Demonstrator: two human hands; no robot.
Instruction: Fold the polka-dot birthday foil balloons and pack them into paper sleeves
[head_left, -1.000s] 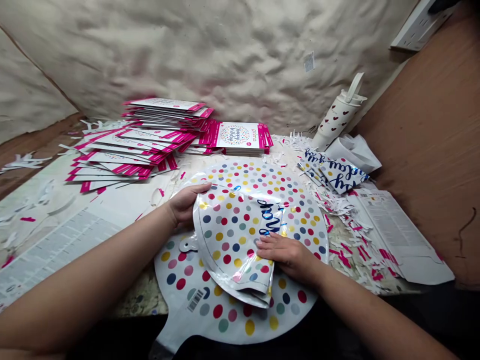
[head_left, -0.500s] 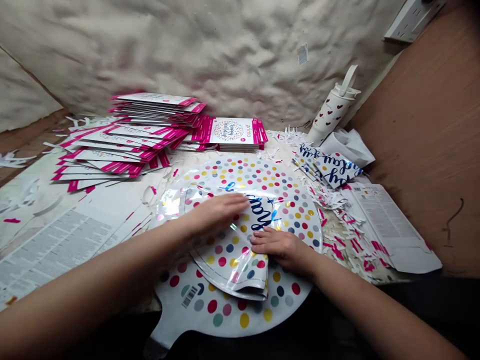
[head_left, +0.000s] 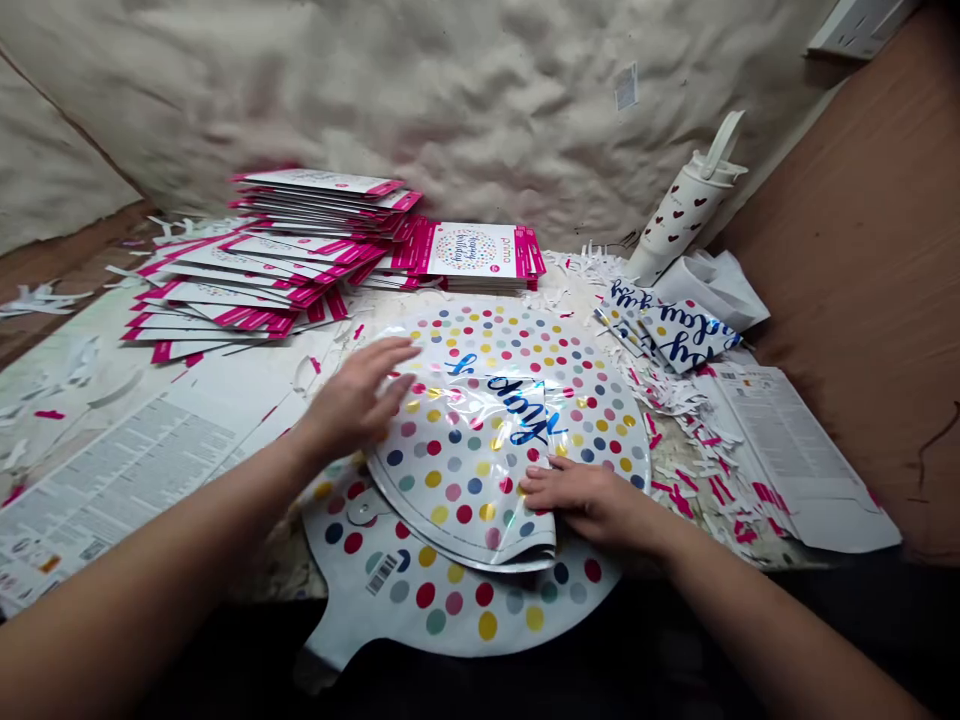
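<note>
A folded foil balloon (head_left: 450, 475) with coloured dots and blue lettering lies on top of a flat, round dotted foil balloon (head_left: 409, 610) whose tail points to the lower left. My left hand (head_left: 361, 392) is at the folded one's upper left edge, fingers apart and holding nothing; whether it touches the foil is unclear. Across from it, my right hand (head_left: 592, 500) rests with its fingers laid over the folded balloon's right edge. A barcode shows on the lower balloon, left of the fold.
Piles of pink-and-white printed packets (head_left: 262, 270) stand at the back left, beside a smaller stack (head_left: 476, 250). A white tumbler with hearts (head_left: 682, 215) leans at the back right, near folded foil pieces (head_left: 686, 335). Paper shreds and a flattened carton (head_left: 795, 450) lie right.
My left hand has swept from the middle of the folded balloon to its upper left edge, fingers now more spread. My right hand stays at the right edge. The view has shifted slightly.
</note>
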